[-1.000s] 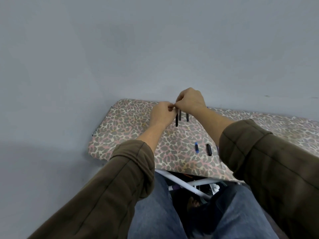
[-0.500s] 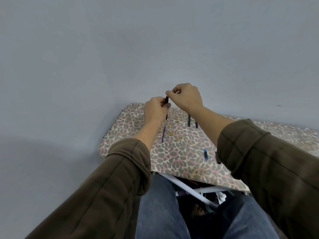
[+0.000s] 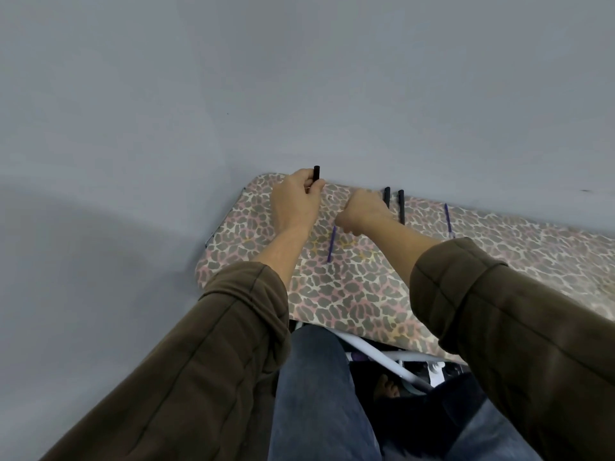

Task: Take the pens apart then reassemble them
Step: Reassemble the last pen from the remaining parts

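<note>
My left hand (image 3: 296, 204) grips a black pen barrel (image 3: 316, 174) upright above the far left corner of the leopard-print table (image 3: 349, 294). To its right, my right hand (image 3: 361, 211) is down on the table with fingers curled, and its fingertips meet the far end of a thin blue refill (image 3: 331, 244) that lies on the cloth. Two more black barrels (image 3: 401, 207) lie side by side just behind the right hand. A second blue refill (image 3: 448, 219) lies further right.
A grey wall (image 3: 299, 94) rises directly behind the table's far edge. White metal frame tubes (image 3: 372, 352) run under the near edge, above my knees in blue jeans. My brown sleeves cover the table's near right part.
The hands have come apart. My right hand dropped to the table with the blue refill, now out of the barrel. My left hand keeps the black barrel and has moved left.
</note>
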A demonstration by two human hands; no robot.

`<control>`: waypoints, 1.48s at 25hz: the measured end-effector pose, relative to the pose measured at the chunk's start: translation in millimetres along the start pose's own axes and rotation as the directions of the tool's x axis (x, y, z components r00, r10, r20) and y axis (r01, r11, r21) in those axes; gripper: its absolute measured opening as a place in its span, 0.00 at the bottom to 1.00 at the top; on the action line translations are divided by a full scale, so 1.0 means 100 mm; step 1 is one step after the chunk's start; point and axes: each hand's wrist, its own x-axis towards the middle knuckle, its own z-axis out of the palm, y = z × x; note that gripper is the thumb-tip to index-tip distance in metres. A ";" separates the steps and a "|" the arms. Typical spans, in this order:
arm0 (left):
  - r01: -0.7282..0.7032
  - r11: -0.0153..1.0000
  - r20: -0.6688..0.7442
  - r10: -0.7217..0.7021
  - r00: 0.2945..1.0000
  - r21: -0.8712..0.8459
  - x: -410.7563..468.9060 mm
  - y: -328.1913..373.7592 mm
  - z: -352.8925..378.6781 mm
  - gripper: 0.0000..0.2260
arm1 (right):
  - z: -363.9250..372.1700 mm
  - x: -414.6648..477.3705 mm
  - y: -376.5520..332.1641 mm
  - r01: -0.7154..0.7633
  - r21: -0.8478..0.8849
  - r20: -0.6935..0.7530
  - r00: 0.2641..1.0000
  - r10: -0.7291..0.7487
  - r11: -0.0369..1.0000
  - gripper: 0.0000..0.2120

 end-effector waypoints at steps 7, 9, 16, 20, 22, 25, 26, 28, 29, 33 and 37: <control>0.045 0.999 0.018 -0.044 0.999 -0.026 0.12 -0.19 0.22 0.09 | 0.32 0.24 -0.05 -0.066 -0.068 0.161 0.984 0.076 0.996 0.05; 0.052 0.998 0.022 -0.052 0.998 -0.028 0.16 -0.21 0.25 0.10 | 0.36 0.28 -0.06 -0.084 -0.067 0.183 0.979 0.095 0.994 0.07; 0.041 0.999 0.023 -0.041 0.999 0.000 0.19 -0.17 0.33 0.09 | 0.31 0.39 0.08 -0.136 0.053 0.233 0.965 0.120 0.989 0.06; 0.027 1.000 0.086 -0.028 0.996 0.015 0.12 0.00 0.41 0.09 | -0.08 0.36 0.28 -0.109 0.202 0.089 0.992 0.093 0.973 0.11; 0.016 1.000 0.117 -0.015 0.993 -0.007 0.06 0.15 0.49 0.08 | -0.37 0.32 0.42 -0.059 0.308 -0.031 0.997 0.072 0.950 0.10; -0.012 1.000 0.156 0.016 0.988 -0.027 -0.06 0.43 0.66 0.06 | -0.79 0.19 0.60 0.060 0.505 -0.233 0.970 0.070 0.861 0.06; -0.026 0.999 0.173 0.031 0.984 -0.035 -0.11 0.54 0.72 0.06 | -0.93 0.12 0.66 0.109 0.551 -0.294 0.953 0.070 0.827 0.06; -0.063 0.997 0.194 0.072 0.978 -0.049 -0.20 0.80 0.85 0.06 | -1.21 -0.01 0.79 0.206 0.594 -0.397 0.916 0.061 0.777 0.06; -0.081 0.995 0.205 0.091 0.975 -0.053 -0.25 0.93 0.90 0.05 | -1.33 -0.09 0.85 0.247 0.599 -0.436 0.898 0.053 0.762 0.07; -0.140 0.990 0.242 0.138 0.960 -0.011 -0.42 1.43 1.08 0.05 | -1.69 -0.37 1.03 0.333 0.578 -0.530 0.847 0.032 0.745 0.07; -0.205 0.978 0.250 0.208 0.945 -0.038 -0.56 1.79 1.13 0.07 | -1.96 -0.60 1.22 0.390 0.518 -0.647 0.761 0.051 0.761 0.06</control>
